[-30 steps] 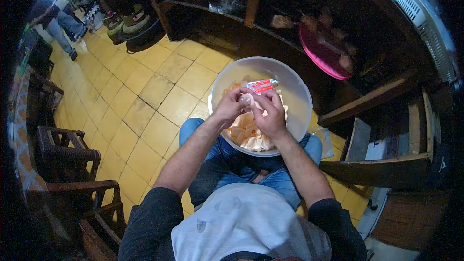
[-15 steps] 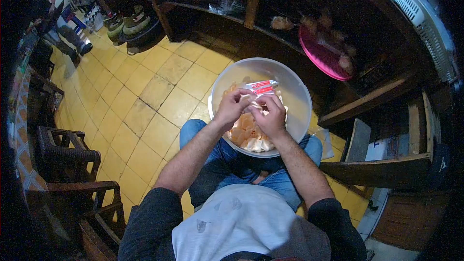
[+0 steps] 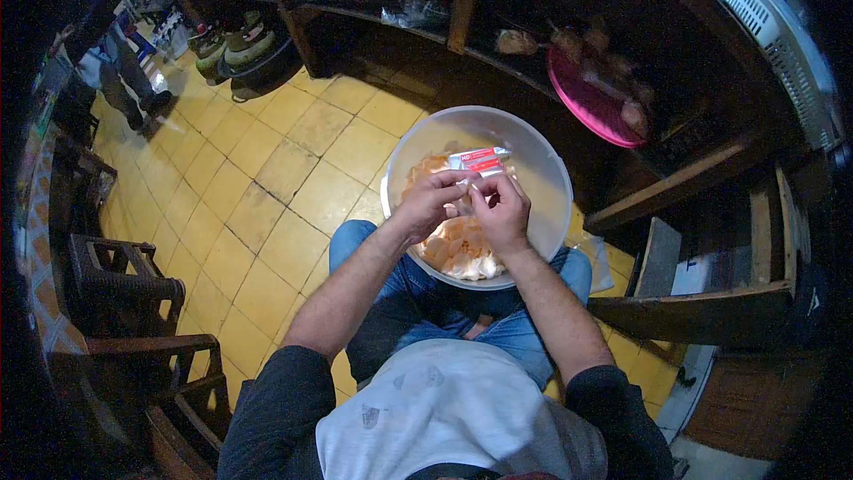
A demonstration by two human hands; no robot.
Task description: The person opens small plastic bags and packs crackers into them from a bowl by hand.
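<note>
A translucent round plastic tub [image 3: 549, 222] stands between my knees. In it lie thin orange chip-like pieces [image 3: 455, 251], some apparently in clear plastic bags, and red-and-white packets [image 3: 482, 156] labelled "HD". Above these contents my left hand [image 3: 434, 199] and my right hand [image 3: 503, 213] meet, thumbs and fingertips pinched together. Something small and pale is between the fingertips, too small to name. Part of the chips is hidden beneath my hands.
Wooden shelving holds a pink basket [image 3: 582, 107] with pale bundles. Green gas cylinders [image 3: 247, 44] stand further back. A person [image 3: 120, 71] is on the yellow tile floor [image 3: 258, 187] at far left. Brown plastic seats [image 3: 124, 280] stand on my left.
My left hand has shifted slightly, its fingers now straighter and closer to my right fingertips. The person at far left has stepped nearer.
</note>
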